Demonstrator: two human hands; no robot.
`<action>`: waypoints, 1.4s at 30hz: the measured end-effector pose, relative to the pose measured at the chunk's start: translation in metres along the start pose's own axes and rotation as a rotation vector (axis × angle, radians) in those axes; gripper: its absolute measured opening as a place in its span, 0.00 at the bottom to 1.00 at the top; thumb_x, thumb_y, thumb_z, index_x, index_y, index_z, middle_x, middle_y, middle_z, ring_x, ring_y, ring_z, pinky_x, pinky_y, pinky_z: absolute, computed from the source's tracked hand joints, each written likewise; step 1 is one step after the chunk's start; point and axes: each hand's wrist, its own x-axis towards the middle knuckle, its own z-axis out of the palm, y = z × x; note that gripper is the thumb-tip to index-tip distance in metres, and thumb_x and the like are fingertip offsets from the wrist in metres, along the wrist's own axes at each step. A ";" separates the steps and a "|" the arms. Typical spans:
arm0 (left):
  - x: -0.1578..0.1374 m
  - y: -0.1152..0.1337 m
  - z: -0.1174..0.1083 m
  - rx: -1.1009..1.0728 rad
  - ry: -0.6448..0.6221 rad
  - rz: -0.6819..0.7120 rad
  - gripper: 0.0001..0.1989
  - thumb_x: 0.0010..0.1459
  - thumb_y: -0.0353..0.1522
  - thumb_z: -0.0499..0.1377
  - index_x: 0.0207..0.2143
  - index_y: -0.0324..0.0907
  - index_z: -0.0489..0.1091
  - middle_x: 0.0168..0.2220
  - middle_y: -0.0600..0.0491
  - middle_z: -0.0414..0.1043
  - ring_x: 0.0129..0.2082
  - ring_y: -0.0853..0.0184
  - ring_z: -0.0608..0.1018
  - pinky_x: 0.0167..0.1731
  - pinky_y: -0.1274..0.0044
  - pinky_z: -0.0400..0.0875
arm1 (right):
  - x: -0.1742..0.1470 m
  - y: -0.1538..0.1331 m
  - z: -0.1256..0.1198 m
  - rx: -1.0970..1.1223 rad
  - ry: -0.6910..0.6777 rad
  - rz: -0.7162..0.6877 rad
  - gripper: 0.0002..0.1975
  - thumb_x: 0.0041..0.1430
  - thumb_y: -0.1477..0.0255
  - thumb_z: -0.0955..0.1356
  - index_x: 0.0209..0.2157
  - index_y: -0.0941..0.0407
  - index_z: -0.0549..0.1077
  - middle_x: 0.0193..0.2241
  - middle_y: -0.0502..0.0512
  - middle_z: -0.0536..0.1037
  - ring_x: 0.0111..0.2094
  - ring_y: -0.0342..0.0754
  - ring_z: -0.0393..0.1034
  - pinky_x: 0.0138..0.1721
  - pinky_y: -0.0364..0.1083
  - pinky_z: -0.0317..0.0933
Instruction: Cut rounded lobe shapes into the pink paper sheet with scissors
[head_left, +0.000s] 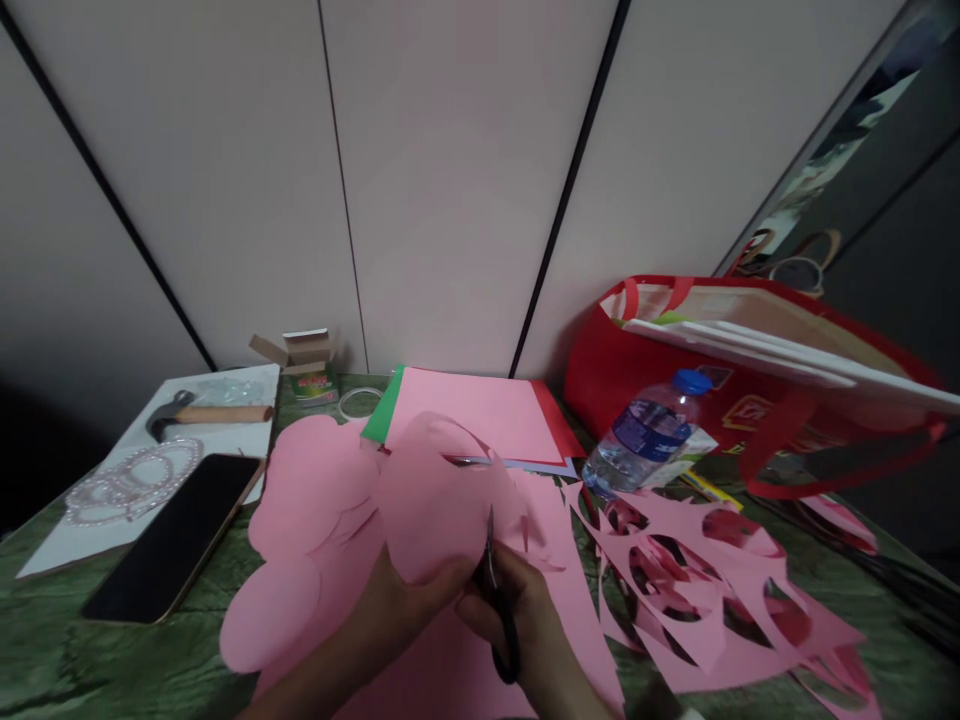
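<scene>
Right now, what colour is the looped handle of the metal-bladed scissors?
The metal-bladed scissors' looped handle is black, seen in the head view.

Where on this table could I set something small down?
The barest patch of green table lies front left, between the phone and the rounded pink cut-outs. The right is crowded with the bottle, pink scraps and red bag. Pink paper, the left hand, right hand and scissors fill the middle.
</scene>
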 end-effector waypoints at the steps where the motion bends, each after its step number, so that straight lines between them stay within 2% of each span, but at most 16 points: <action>1: 0.000 0.001 -0.001 0.004 -0.034 -0.010 0.15 0.43 0.34 0.60 0.36 0.38 0.70 0.38 0.48 0.75 0.42 0.58 0.74 0.42 0.70 0.69 | 0.000 0.001 0.000 -0.012 0.003 0.005 0.16 0.36 0.69 0.74 0.22 0.56 0.63 0.18 0.44 0.62 0.20 0.40 0.51 0.21 0.39 0.47; 4: 0.001 0.003 -0.002 0.000 -0.067 0.002 0.13 0.43 0.33 0.59 0.34 0.39 0.70 0.36 0.49 0.76 0.40 0.59 0.75 0.39 0.72 0.70 | 0.000 0.002 0.000 -0.050 0.022 0.010 0.15 0.37 0.69 0.73 0.22 0.57 0.63 0.17 0.43 0.60 0.19 0.39 0.49 0.19 0.39 0.45; 6: 0.001 0.005 -0.001 -0.013 -0.058 0.015 0.09 0.43 0.31 0.59 0.31 0.40 0.70 0.27 0.53 0.75 0.31 0.63 0.76 0.32 0.74 0.71 | 0.000 0.000 0.002 -0.061 0.038 -0.004 0.13 0.39 0.68 0.72 0.23 0.57 0.63 0.17 0.43 0.60 0.19 0.39 0.50 0.19 0.39 0.45; 9: 0.001 0.007 0.002 -0.037 -0.075 0.021 0.01 0.44 0.29 0.57 0.22 0.41 0.67 0.14 0.60 0.66 0.17 0.70 0.71 0.20 0.78 0.68 | -0.001 -0.004 0.005 -0.059 0.047 0.001 0.10 0.42 0.69 0.69 0.23 0.58 0.64 0.16 0.43 0.61 0.17 0.38 0.51 0.18 0.39 0.45; 12: 0.002 0.009 0.003 -0.084 -0.114 0.041 0.03 0.43 0.27 0.56 0.18 0.41 0.65 0.13 0.60 0.65 0.15 0.72 0.68 0.17 0.80 0.65 | -0.002 -0.007 0.006 -0.052 0.059 0.037 0.08 0.39 0.72 0.68 0.23 0.57 0.64 0.15 0.43 0.61 0.16 0.38 0.52 0.18 0.39 0.46; 15: 0.004 0.009 0.003 -0.106 -0.213 0.043 0.06 0.44 0.27 0.54 0.16 0.41 0.64 0.12 0.60 0.64 0.13 0.72 0.67 0.15 0.80 0.63 | -0.001 -0.012 0.008 -0.068 0.084 0.065 0.07 0.37 0.74 0.67 0.22 0.57 0.63 0.13 0.43 0.62 0.15 0.39 0.53 0.17 0.39 0.47; 24: 0.007 0.003 0.000 -0.103 -0.192 0.050 0.05 0.45 0.27 0.54 0.19 0.40 0.65 0.14 0.60 0.65 0.15 0.72 0.68 0.15 0.81 0.63 | -0.001 -0.014 0.010 -0.060 0.124 0.114 0.06 0.36 0.76 0.67 0.21 0.57 0.64 0.12 0.43 0.64 0.14 0.38 0.56 0.15 0.38 0.47; 27: 0.009 -0.003 -0.002 -0.113 -0.156 0.063 0.02 0.45 0.26 0.56 0.24 0.40 0.67 0.18 0.60 0.68 0.17 0.72 0.70 0.15 0.83 0.62 | -0.001 -0.016 0.010 -0.050 0.130 0.130 0.06 0.36 0.76 0.67 0.20 0.57 0.64 0.11 0.43 0.64 0.13 0.38 0.56 0.15 0.38 0.47; 31: 0.011 -0.011 -0.007 -0.090 -0.186 0.075 0.04 0.48 0.28 0.57 0.29 0.42 0.68 0.21 0.59 0.71 0.20 0.72 0.72 0.17 0.83 0.63 | -0.002 -0.016 0.010 -0.030 0.117 0.114 0.07 0.37 0.76 0.67 0.21 0.58 0.64 0.12 0.42 0.63 0.14 0.37 0.56 0.15 0.37 0.48; 42: 0.008 0.001 -0.003 -0.087 -0.123 0.025 0.05 0.45 0.32 0.56 0.26 0.40 0.69 0.21 0.55 0.72 0.23 0.66 0.73 0.25 0.75 0.69 | -0.004 -0.012 0.005 -0.055 0.062 0.086 0.06 0.41 0.73 0.68 0.21 0.58 0.64 0.12 0.43 0.64 0.12 0.37 0.57 0.13 0.37 0.48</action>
